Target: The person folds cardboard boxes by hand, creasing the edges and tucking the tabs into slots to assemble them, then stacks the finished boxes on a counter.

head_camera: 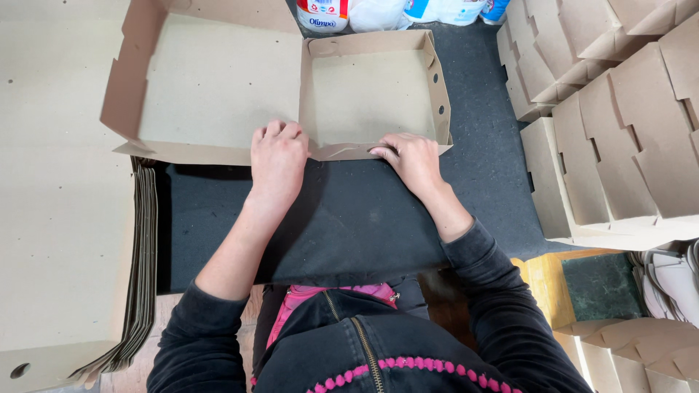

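Box (pixel 291 87): brown cardboard, half folded, lying open on a dark mat (pixel 349 218); centre of view, toward 12 o'clock from the body. Two parts joined at a middle fold: a wide shallow tray at 11 o'clock, a smaller tray with raised walls at 1 o'clock.
Near edge: front flap of the smaller tray bent inward, creased and uneven, lying along the mat.
Left hand (pixel 277 156): palm down, fingers curled, pressing on the near edge at the middle fold; grips nothing.
Right hand (pixel 412 156): palm down, fingertips tucked against the bent front flap near the right corner; pressing rather than clasping.
Sleeves: dark, pushed up on the left forearm, down to the wrist on the right.
Jacket (pixel 364 349): dark, zipped, pink trim; at 6 o'clock.
Flat stack (pixel 65 240): unfolded cardboard blanks, piled thick, from 7 to 10 o'clock, touching the mat's left side.
Folded boxes (pixel 611 124): finished, nested in rows, from 1 to 4 o'clock, beside the mat.
Packages (pixel 378 13): white plastic-wrapped packs at 12 o'clock, just behind the box.
Wooden surface (pixel 542 280): small bare patch at 4 o'clock, under the mat's corner.
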